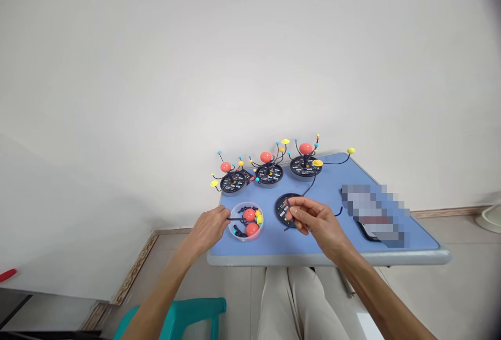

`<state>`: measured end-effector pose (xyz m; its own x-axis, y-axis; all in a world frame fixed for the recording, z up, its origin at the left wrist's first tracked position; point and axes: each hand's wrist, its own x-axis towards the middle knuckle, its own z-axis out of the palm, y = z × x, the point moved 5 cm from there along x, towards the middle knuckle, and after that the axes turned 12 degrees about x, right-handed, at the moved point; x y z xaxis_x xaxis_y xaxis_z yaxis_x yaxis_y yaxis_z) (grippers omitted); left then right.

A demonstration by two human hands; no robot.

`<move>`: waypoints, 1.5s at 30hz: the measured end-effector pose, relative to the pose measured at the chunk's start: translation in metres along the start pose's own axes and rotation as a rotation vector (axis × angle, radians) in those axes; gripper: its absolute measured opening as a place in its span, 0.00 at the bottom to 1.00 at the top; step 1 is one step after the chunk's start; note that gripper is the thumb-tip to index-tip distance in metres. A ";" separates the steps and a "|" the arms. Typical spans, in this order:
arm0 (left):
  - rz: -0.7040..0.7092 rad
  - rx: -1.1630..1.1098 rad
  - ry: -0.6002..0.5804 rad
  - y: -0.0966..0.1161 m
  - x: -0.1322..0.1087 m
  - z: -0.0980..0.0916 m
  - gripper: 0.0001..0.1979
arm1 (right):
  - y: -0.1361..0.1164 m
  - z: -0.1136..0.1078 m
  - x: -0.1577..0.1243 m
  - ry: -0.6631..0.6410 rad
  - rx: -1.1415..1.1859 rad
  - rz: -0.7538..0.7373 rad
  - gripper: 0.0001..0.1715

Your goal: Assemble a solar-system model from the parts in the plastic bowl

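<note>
Pinching rod point(237, 219) rightward over bowl point(243, 239) by tabletop's point(270, 249) left edge with left fingers point(224, 214); thin piece point(288, 205) with right fingers point(303, 216), above disc point(282, 209).

Three planet models point(270, 175) stand along the far side of one blue table point(270, 249), each topped by one large red ball point(265, 157). Two more large red balls lie in the one clear bowl point(260, 228) at near left, making five altogether; the smaller pieces in it overlap too much to count. One separate black disc point(281, 208) lies right of the bowl. There are two hands: the left hand point(209, 229) holds one black rod point(236, 219), the right hand point(316, 221) at least one. One phone point(368, 233), mostly blurred, lies at right.
</note>
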<state>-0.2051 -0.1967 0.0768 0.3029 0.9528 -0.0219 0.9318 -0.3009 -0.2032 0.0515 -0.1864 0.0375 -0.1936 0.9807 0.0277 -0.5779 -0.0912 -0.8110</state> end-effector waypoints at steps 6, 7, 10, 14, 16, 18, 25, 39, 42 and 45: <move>-0.133 -0.838 0.328 0.027 -0.035 -0.013 0.11 | 0.004 0.004 -0.003 0.003 0.019 0.008 0.20; -0.168 -0.978 0.349 0.036 -0.038 -0.010 0.12 | 0.004 0.005 -0.005 0.005 0.012 0.005 0.20; -0.256 -1.289 0.381 0.064 -0.044 -0.001 0.14 | -0.001 0.006 -0.011 0.005 -0.013 0.016 0.22; -0.343 -1.571 0.414 0.091 -0.043 0.002 0.15 | -0.012 0.009 -0.027 -0.019 0.111 0.108 0.17; -0.345 -1.682 0.444 0.099 -0.040 -0.002 0.15 | -0.018 0.008 -0.037 -0.032 0.217 0.150 0.12; -0.325 -1.761 0.455 0.105 -0.038 -0.009 0.15 | -0.023 0.004 -0.046 -0.036 0.310 0.171 0.09; -0.256 -1.668 0.529 0.116 -0.044 -0.023 0.11 | -0.020 -0.023 -0.071 0.008 0.497 0.018 0.22; -0.235 -1.530 0.687 0.127 -0.069 -0.023 0.08 | -0.040 0.001 -0.088 0.137 0.232 -0.164 0.14; -0.244 -1.609 0.664 0.129 -0.066 -0.019 0.07 | -0.041 0.004 -0.089 0.135 0.164 -0.208 0.14; -0.247 -1.657 0.636 0.130 -0.065 -0.015 0.07 | -0.038 0.006 -0.089 0.122 0.108 -0.224 0.14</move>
<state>-0.1007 -0.2979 0.0667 -0.2108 0.9373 0.2775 0.0504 -0.2731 0.9607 0.0862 -0.2715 0.0691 0.0412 0.9915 0.1235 -0.6782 0.1185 -0.7252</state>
